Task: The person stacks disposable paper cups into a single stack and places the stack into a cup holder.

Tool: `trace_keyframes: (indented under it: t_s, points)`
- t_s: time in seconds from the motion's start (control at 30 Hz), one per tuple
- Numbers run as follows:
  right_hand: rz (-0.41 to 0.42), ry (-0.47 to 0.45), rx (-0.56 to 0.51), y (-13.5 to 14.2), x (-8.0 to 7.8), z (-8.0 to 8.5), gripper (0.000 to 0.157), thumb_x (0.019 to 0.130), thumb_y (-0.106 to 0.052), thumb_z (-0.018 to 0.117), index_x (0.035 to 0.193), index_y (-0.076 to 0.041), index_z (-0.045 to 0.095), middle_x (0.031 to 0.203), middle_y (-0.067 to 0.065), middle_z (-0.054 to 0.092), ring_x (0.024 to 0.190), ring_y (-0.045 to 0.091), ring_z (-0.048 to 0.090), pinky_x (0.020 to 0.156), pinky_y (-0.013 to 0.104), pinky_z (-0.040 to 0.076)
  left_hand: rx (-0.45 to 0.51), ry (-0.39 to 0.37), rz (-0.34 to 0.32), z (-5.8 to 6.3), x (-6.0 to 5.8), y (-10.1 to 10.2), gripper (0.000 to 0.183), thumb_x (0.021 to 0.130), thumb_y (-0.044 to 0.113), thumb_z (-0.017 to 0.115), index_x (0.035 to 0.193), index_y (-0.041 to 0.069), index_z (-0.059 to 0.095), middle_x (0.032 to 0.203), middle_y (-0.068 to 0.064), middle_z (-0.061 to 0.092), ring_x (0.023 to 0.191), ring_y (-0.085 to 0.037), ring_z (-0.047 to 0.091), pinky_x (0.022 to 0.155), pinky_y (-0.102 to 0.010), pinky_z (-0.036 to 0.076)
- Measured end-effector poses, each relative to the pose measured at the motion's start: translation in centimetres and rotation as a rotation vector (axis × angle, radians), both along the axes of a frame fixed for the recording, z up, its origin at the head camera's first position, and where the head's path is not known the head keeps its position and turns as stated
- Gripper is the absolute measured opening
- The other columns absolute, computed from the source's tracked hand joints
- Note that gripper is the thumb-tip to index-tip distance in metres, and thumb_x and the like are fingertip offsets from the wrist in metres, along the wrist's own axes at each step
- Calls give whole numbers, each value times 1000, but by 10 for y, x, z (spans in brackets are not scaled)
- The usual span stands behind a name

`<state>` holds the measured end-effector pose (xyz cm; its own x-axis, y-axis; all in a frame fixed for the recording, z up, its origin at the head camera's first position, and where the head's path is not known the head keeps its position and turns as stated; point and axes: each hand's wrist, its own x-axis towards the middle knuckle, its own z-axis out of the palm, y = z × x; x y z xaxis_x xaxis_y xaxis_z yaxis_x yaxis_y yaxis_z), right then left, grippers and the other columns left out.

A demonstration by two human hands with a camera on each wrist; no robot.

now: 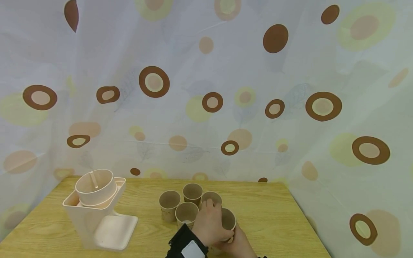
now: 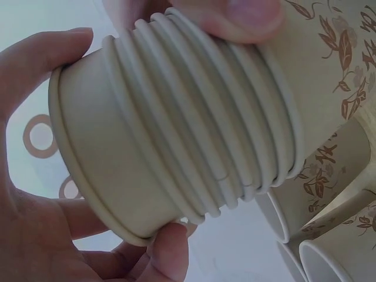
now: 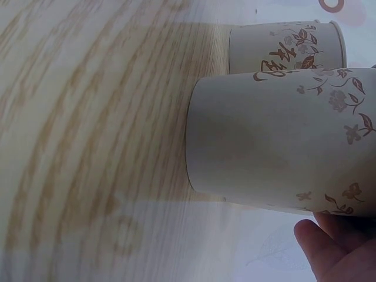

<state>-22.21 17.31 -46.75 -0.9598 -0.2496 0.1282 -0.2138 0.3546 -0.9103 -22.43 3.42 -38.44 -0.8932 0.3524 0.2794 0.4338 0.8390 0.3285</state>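
At the near edge of the wooden table [image 1: 277, 211], seen from your head camera, both your hands meet around a nested stack of paper cups [image 1: 227, 220]: your left hand [image 1: 209, 224] wraps its side, your right hand [image 1: 237, 245] supports it from below. Four loose cups [image 1: 187, 206] stand clustered just beside it, and a cream dispenser stand [image 1: 96, 209] sits well apart to the left. From your left wrist, the stack [image 2: 176, 135] fills the view, rolled rims ridged close together, your left fingers [image 2: 170, 258] and thumb curled round the outermost cup. From your right wrist, a leaf-printed cup [image 3: 282, 141] lies sideways, your right fingertip [image 3: 335, 252] touching beneath; whether that hand fully grips, I cannot tell. To separate one cup cleanly, I judge you should pinch only the top rim, not squeeze the walls.
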Motion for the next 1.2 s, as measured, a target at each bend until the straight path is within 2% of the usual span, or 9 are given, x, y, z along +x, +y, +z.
trace_keyframes:
  t_s: [0.13, 0.3, 0.5, 0.77, 1.0, 1.2]
  points:
    - [-3, -7, -4, 0, 0, 0, 80, 74, -17, 76, 134, 13, 33, 128, 32, 51, 111, 38, 52, 90, 50, 48, -35, 41, 7, -3, -1, 0, 67, 62, 51, 75, 100, -2, 63, 91, -16, 55, 80, -27, 51, 67, -35, 51]
    - [-1, -27, -2, 0, 1, 1, 80, 75, -17, 76, 136, 12, 33, 129, 32, 50, 112, 38, 52, 89, 48, 49, -45, 58, 10, -4, -1, -1, 66, 61, 51, 75, 99, -2, 63, 90, -15, 55, 79, -27, 51, 67, -36, 50]
    - [-5, -36, 6, 0, 2, 3, 83, 75, -18, 75, 138, 10, 29, 133, 34, 46, 116, 42, 49, 91, 52, 47, -94, 97, 20, -4, 0, -2, 66, 61, 56, 74, 96, 1, 64, 88, -13, 57, 78, -26, 52, 70, -35, 50]
    - [-5, -65, 16, 0, 3, 4, 86, 77, -22, 74, 141, 10, 26, 136, 36, 43, 119, 45, 46, 93, 56, 46, -106, 85, 26, -4, 1, -1, 69, 61, 58, 73, 99, 1, 64, 90, -13, 56, 80, -25, 52, 71, -35, 50]
    - [-4, -48, 32, 0, 3, 3, 86, 77, -22, 75, 140, 12, 26, 134, 37, 43, 118, 46, 46, 91, 55, 47, -46, 97, 29, -10, 1, -2, 72, 58, 59, 75, 98, 1, 63, 91, -13, 56, 82, -26, 51, 68, -35, 50]
    - [22, -34, 3, 1, 1, 3, 87, 77, -19, 74, 140, 13, 24, 132, 38, 42, 113, 45, 50, 87, 52, 50, 43, 54, 19, -18, -2, -4, 73, 58, 61, 75, 100, 2, 63, 96, -14, 52, 84, -25, 46, 69, -38, 46]
